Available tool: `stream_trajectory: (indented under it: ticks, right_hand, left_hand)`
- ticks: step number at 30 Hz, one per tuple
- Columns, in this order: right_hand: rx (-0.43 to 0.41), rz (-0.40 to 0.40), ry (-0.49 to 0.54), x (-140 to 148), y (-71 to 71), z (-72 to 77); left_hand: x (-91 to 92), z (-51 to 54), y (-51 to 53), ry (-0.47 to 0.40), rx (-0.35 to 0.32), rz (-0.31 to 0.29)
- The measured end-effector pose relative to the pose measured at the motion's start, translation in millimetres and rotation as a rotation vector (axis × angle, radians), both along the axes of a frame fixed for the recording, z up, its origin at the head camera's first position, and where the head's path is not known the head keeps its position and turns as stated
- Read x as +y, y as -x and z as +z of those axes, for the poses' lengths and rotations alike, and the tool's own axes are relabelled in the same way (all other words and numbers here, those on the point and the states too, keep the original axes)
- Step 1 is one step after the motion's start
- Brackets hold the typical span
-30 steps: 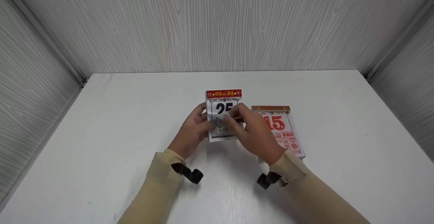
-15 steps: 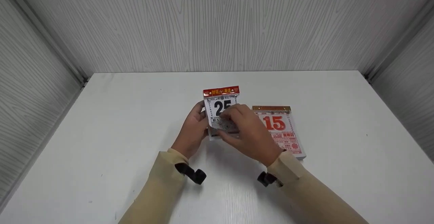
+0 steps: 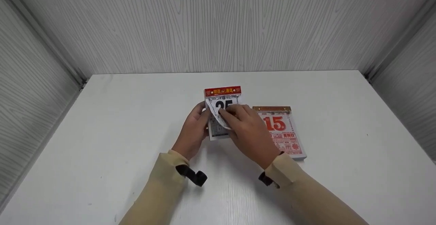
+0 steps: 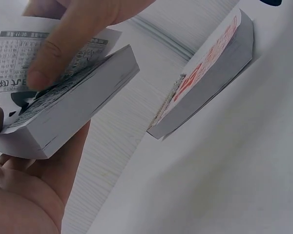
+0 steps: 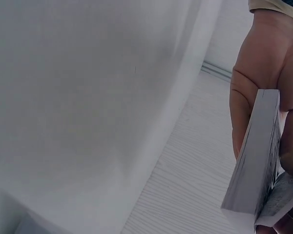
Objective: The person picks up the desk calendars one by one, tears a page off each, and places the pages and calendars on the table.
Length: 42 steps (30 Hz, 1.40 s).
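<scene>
A thick tear-off calendar [image 3: 222,91] with a red header and a black 25 is held up off the table. My left hand [image 3: 192,133] grips its left side, fingers behind the block and thumb in front, as the left wrist view also shows. With thumb and fingers my right hand [image 3: 250,131] pinches the top sheet [image 3: 215,110], whose lower part is lifted and curls away from the block. In the left wrist view the raised sheet [image 4: 12,63] bends over the page block [image 4: 83,105]. The right wrist view shows the block [image 5: 254,161] edge-on in my left hand.
Just right of my right hand, a second calendar [image 3: 285,129] with a red 15 and a brown-gold header lies flat on the white table [image 3: 136,116]. Grey wood-grain panels [image 3: 218,27] stand behind the table and at both sides.
My right hand has moved along the sheet, first down toward its lower part, then lifting and curling the lower edge. The held calendar has risen and shifted slightly left.
</scene>
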State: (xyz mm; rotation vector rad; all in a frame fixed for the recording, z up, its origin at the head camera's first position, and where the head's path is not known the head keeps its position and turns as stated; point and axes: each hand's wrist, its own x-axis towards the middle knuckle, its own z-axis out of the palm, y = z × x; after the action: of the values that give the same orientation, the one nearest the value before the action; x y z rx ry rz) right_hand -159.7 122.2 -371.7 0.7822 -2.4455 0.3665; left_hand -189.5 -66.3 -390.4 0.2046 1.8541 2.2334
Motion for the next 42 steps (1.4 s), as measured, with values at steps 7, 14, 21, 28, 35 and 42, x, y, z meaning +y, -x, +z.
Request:
stream_trajectory:
  ticks: [7,14,21,28,35,42]
  right_hand:
    - [0.001,-0.009,0.042,3.2,2.4,4.9]
    - [0.014,-0.018,0.072,3.7,3.4,4.4]
    - [-0.023,-0.045,0.061,2.9,2.1,4.5]
    - [-0.056,-0.056,0.049,1.6,1.4,4.0]
    - [-0.052,-0.046,0.053,1.5,3.0,3.3]
    - [-0.058,-0.039,0.110,4.5,4.8,3.2]
  left_hand:
    - [0.6,-2.7,2.3,-0.063,-0.010,-0.019]
    - [3.0,-6.2,3.7,-0.022,-0.001,0.046]
    - [3.0,-7.9,4.0,0.036,0.004,0.117]
    - [3.3,-9.1,4.3,0.040,0.026,0.157]
    - [3.8,-8.2,4.4,0.096,0.039,0.195]
    - [4.7,-6.0,4.3,0.128,0.060,0.224]
